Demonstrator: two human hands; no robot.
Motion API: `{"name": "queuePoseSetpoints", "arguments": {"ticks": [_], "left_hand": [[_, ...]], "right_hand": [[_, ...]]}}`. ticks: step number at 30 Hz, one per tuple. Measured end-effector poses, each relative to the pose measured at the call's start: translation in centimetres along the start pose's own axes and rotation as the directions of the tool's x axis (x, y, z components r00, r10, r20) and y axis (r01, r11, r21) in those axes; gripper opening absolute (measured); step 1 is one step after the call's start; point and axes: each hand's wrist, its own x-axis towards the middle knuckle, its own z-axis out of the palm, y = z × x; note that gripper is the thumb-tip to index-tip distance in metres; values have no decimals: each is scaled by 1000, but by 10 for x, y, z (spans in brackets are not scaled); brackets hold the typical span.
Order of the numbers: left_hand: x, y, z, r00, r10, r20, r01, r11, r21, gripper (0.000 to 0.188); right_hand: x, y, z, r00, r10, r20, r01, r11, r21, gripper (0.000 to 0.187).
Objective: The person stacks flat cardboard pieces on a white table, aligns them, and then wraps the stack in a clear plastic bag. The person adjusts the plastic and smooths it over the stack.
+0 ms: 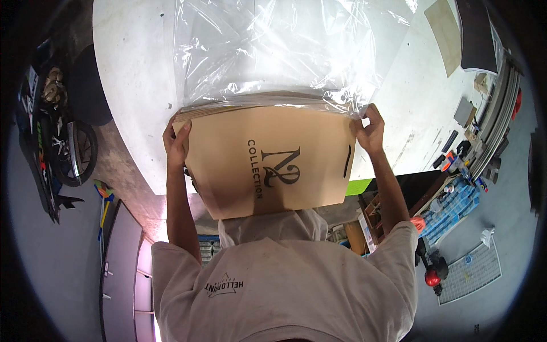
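Observation:
A thick stack of flat brown paper bags (pixel 222 154), with dark printing and a black handle strip on the top one, is tilted between my hands. Its near edge rests against or close to my shirt. My left hand (pixel 177 142) grips the stack at its far left corner, thumb on top and fingers under the edge. At the far right corner my right hand (pixel 370 132) pinches the edge of a clear plastic bag (pixel 273 51). The plastic lies spread beyond the stack, its mouth meeting the stack's far edge. How far it reaches underneath is hidden.
The white table (pixel 134 85) runs under the plastic. At its right lie a dark panel (pixel 478 37), a beige sheet (pixel 442 34) and several small tools. A bicycle wheel (pixel 82 151) stands at left. Blue packs (pixel 453 211) are at right, near a wire grid (pixel 470 273).

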Motion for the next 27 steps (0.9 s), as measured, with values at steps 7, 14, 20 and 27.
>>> {"name": "queuePoseSetpoints", "arguments": {"ticks": [7, 14, 20, 27], "left_hand": [[-1, -3, 0, 1000, 12, -20, -10, 995, 95, 53], [1, -8, -16, 996, 76, -50, -40, 859, 511, 60], [-15, 30, 28, 900, 433, -51, -228, 566, 792, 60], [-23, 26, 126, 758, 521, 392, -468, 16, 884, 53]], "right_hand": [[-5, -26, 42, 906, -338, -256, 255, 916, -309, 30], [-14, -36, 81, 877, -196, -439, 60, 951, -304, 31], [-17, -29, 83, 833, -209, -512, 114, 971, -212, 19], [-13, -36, 88, 825, -227, -518, 106, 962, -253, 16]]}}
